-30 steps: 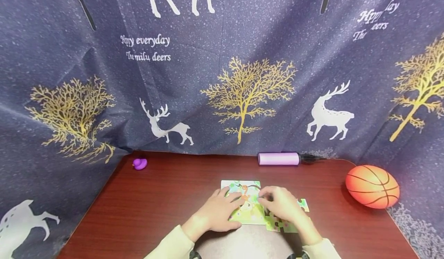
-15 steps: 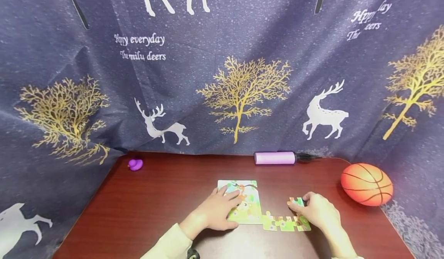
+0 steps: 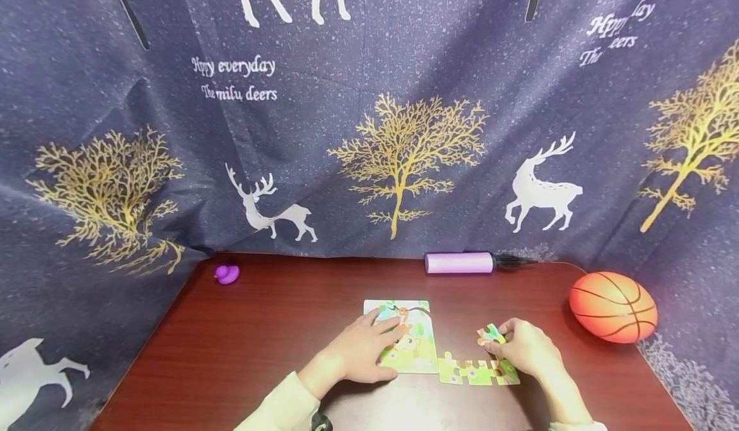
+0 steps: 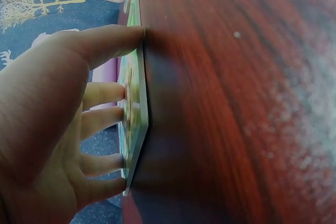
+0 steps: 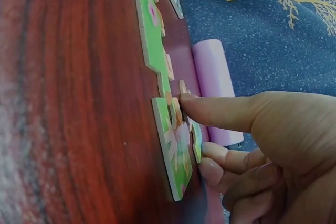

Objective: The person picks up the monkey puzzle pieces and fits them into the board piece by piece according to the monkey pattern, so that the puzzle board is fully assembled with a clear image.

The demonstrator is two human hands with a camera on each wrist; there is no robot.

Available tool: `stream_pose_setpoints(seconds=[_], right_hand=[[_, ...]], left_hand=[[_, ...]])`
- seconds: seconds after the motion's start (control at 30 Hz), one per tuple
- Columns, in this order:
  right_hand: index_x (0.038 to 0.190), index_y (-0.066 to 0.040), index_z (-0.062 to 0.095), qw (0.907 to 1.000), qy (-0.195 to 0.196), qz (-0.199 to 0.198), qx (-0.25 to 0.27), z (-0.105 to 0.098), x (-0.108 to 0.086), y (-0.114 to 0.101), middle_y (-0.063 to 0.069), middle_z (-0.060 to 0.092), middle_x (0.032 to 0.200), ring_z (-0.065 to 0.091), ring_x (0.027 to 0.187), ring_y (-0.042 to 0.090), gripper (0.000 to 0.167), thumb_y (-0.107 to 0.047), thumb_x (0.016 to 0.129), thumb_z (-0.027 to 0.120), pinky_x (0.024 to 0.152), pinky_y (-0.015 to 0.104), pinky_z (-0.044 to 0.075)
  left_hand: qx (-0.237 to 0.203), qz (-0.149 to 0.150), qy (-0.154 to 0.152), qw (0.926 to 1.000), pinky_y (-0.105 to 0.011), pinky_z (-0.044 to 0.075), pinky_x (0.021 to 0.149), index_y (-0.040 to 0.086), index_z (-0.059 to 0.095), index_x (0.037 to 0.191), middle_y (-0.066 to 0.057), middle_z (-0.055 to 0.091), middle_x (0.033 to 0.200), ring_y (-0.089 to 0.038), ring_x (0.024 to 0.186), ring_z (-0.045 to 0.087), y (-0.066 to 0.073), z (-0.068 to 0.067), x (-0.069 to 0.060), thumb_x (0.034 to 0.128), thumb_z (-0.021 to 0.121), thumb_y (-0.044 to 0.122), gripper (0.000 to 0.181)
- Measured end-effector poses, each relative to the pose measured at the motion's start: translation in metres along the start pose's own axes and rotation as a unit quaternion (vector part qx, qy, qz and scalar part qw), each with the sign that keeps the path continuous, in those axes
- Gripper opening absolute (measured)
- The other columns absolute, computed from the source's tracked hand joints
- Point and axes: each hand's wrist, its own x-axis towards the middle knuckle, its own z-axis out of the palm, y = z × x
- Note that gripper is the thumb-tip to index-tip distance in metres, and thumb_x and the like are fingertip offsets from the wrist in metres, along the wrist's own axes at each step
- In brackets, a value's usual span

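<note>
Pinching a small, flat jigsaw piece in blue, green and orange, the right hand works with thumb and forefinger; the remaining fingers curl toward the palm. Piece sits turned at an angle beyond the right end of a low row of interlocked green jigsaw pieces with pink and purple flowers; cannot tell whether it touches the surface. Row lies flat, just to the right of a rectangular, brightly printed picture board, along its near end. Left hand spread over the board's left side, fingertips on its face, thumb reaching to its near edge. Cream sleeve on the left arm, black band near that wrist. All rest on a glossy red-brown wood-grain table. Farther out: purple toy duck at the far left corner, lilac cylinder with a black end along the back edge, orange basketball with black seams at right. Behind hangs dark blue cloth printed with white deer and golden trees.
</note>
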Motion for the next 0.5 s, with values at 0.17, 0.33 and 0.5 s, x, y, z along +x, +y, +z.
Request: stream_pose_setpoints(seconds=[0.17, 0.33, 0.5], right_hand=[[0.106, -0.006, 0.069, 0.9997, 0.003, -0.010, 0.020, 0.0002, 0.0023, -0.0014, -0.001, 0.072, 0.088, 0.065, 0.080, 0.019, 0.056, -0.047, 0.074, 0.091, 0.066, 0.045, 0.049], [0.107, -0.005, 0.069, 0.9994, 0.003, -0.018, 0.031, 0.0016, 0.0039, -0.0005, -0.001, 0.071, 0.089, 0.064, 0.079, 0.017, 0.055, -0.043, 0.075, 0.091, 0.067, 0.043, 0.049], [0.108, -0.005, 0.070, 0.9988, 0.005, -0.028, 0.039, 0.0029, 0.0045, 0.0022, -0.003, 0.069, 0.086, 0.061, 0.075, 0.015, 0.055, -0.042, 0.074, 0.093, 0.067, 0.039, 0.047]], left_hand=[[0.003, 0.001, 0.002, 1.0000, -0.055, 0.039, 0.114, 0.024, 0.050, 0.156, -0.001, 0.047, 0.159, -0.046, 0.142, 0.042, -0.0008, 0.0007, 0.0002, 0.0867, 0.071, 0.057, 0.080], [-0.004, -0.003, 0.002, 1.0000, -0.056, 0.041, 0.112, 0.024, 0.051, 0.155, -0.001, 0.048, 0.158, -0.045, 0.143, 0.041, 0.0001, -0.0002, -0.0005, 0.0870, 0.071, 0.057, 0.078], [-0.008, -0.011, -0.004, 0.9999, -0.056, 0.041, 0.112, 0.025, 0.051, 0.155, 0.000, 0.048, 0.158, -0.044, 0.144, 0.041, 0.0012, -0.0015, -0.0002, 0.0868, 0.070, 0.057, 0.078]])
